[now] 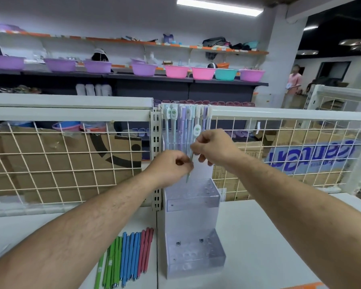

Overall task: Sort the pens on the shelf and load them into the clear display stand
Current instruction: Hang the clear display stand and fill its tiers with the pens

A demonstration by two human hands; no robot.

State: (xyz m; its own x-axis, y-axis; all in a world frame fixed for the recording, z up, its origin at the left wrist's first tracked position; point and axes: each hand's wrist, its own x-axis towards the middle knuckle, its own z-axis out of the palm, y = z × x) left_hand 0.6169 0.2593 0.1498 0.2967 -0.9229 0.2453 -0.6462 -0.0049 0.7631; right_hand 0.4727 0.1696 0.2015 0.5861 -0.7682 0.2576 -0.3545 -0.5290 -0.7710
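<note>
two hands share one slim pale pen [188, 176] above the clear display stand [192, 207]: left hand [171, 166] pinches the barrel, right hand [214, 146] pinches higher up. it looks light, stiff and smooth; a mid-barrel pinch should suit. sorted coloured pens [125, 257] lie on the worktop [258, 236].

I am holding a pale teal pen [188, 174] before the clear display stand [192, 213], which is carrying pastel pens [183, 126] in mint, lilac and white. On the white shelf [258, 236], green pens [114, 261], blue pens [131, 257] and dusty red pens [145, 249] are lying, with a cream wire grid [71, 152] behind.
</note>
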